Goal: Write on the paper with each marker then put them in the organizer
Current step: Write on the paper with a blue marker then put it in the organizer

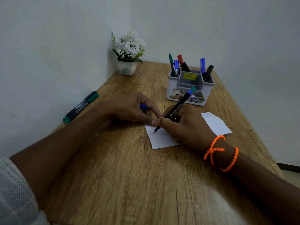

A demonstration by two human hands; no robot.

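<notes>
The black marker (176, 108), white lettering along its barrel and a blue-and-green end tilted up toward the grey organizer (190, 90), is pinched in the right hand (186, 125) with its tip touching the white paper (162, 138) on the wooden table (121, 168). The left hand (134, 109) curls round a blue cap (143, 106), fingertips pressing the paper's edge. Two green-ended markers (81, 106) lie together by the wall, well apart.

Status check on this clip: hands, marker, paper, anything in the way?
Right hand grips marker, tip on paper. Left hand holds blue cap, steadying paper. Organizer unobstructed.
</notes>
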